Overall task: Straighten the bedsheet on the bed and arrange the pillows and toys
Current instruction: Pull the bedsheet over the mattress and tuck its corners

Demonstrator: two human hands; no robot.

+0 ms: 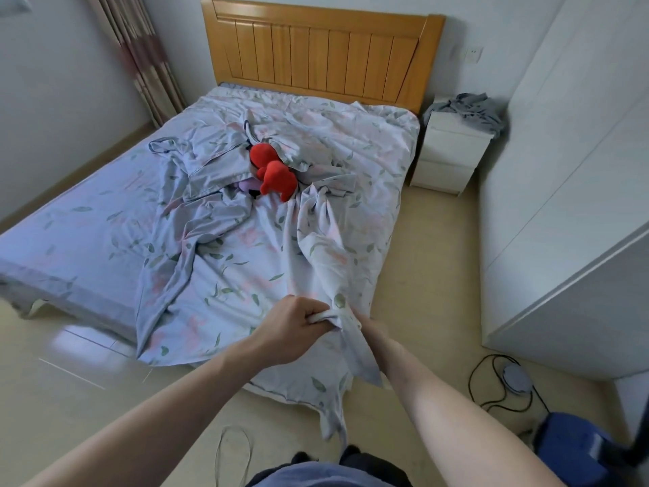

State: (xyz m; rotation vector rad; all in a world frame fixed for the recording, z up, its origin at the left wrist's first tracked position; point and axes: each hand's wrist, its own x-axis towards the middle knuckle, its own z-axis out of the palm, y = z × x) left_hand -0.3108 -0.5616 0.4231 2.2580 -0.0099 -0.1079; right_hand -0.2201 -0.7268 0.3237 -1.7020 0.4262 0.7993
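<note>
Barely begun: left hand (293, 323) grips the sheet (246, 240) corner; right hand (361, 323) is mostly hidden behind it, grip unclear. Sheet rumpled, toys (275, 172) half-buried, pillows unplaced.

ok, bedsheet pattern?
Pale blue bedsheet with green leaves and pink flowers; head view.

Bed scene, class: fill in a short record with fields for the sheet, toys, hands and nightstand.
sheet: floral sheet, rumpled, bunched at the foot corner
toys: red toy mid-bed, on a purple toy, partly under folds
left hand: left hand grips the sheet's corner
right hand: right hand mostly hidden behind the sheet; grip unclear
nightstand: white nightstand with grey cloth on top
</note>
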